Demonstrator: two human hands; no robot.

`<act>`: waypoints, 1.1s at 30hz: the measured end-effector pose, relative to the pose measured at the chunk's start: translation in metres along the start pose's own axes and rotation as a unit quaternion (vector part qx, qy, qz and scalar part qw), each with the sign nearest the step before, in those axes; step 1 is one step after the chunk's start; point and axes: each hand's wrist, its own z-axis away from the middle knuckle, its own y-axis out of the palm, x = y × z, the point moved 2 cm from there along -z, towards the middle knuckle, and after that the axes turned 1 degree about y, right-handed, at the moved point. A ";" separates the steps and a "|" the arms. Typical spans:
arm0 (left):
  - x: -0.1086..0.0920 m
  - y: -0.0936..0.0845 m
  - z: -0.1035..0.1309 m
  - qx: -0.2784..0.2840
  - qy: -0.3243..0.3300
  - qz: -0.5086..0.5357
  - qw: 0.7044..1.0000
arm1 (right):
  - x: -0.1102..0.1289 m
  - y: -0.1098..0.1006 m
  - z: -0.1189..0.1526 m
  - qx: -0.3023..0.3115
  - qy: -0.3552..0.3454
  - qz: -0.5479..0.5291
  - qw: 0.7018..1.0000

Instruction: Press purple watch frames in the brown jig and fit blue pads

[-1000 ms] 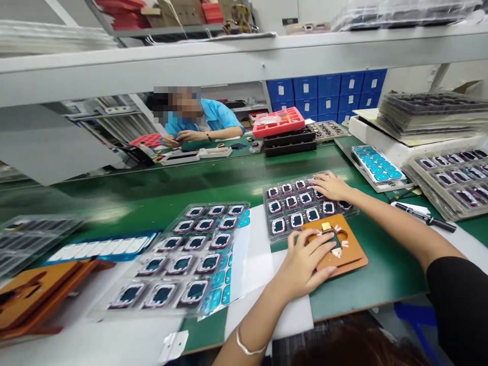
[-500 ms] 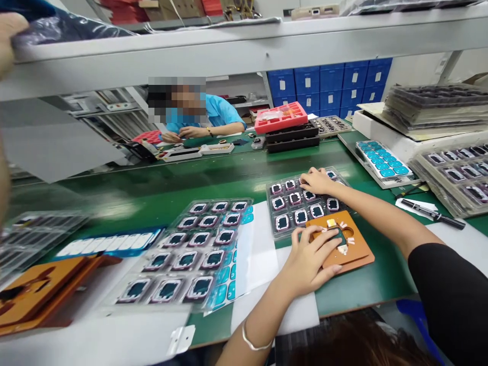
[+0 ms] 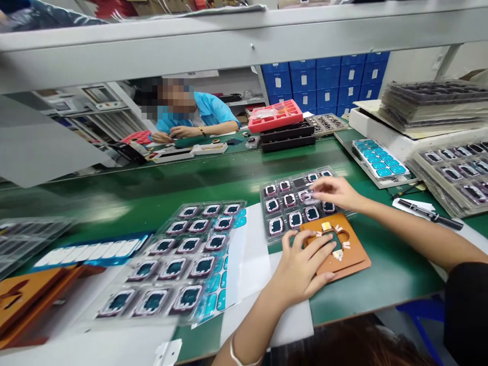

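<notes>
My left hand (image 3: 302, 268) rests with spread fingers on an orange-brown fixture plate (image 3: 353, 256) that has a cutout and small white tabs. My right hand (image 3: 335, 192) hovers over a clear tray (image 3: 278, 218) of small dark parts with pink-white rims. Its fingertips pinch one such rimmed part (image 3: 308, 196) just above the tray. One pocket in the tray's back row looks empty.
A second clear tray of the same parts (image 3: 179, 259) lies to the left over blue-and-white sheets. Another orange fixture (image 3: 23, 300) sits far left. Stacked trays (image 3: 453, 170), a blue-pad tray (image 3: 377, 158) and a black pen (image 3: 430, 213) are at right. A person in blue (image 3: 198, 114) works across the green belt.
My right hand has drawn back from the tray's far row toward the fixture, lifting a rimmed part in its fingertips. My left hand stays on the orange plate.
</notes>
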 end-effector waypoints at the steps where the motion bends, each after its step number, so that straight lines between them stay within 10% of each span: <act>1: 0.000 -0.001 0.000 -0.001 0.003 -0.008 1.000 | 0.007 -0.004 0.020 0.008 -0.012 -0.053 0.998; 7: -0.002 -0.004 0.000 -0.007 0.018 -0.030 0.999 | 0.026 -0.008 0.088 0.020 -0.003 -0.064 0.998; 23: -0.001 -0.006 0.002 0.002 0.016 -0.012 1.000 | 0.023 -0.029 0.091 0.056 -0.153 0.067 0.984; 33: 0.001 -0.011 0.002 -0.141 -0.136 0.014 0.981 | 0.036 0.002 0.101 -0.034 -0.195 0.162 0.967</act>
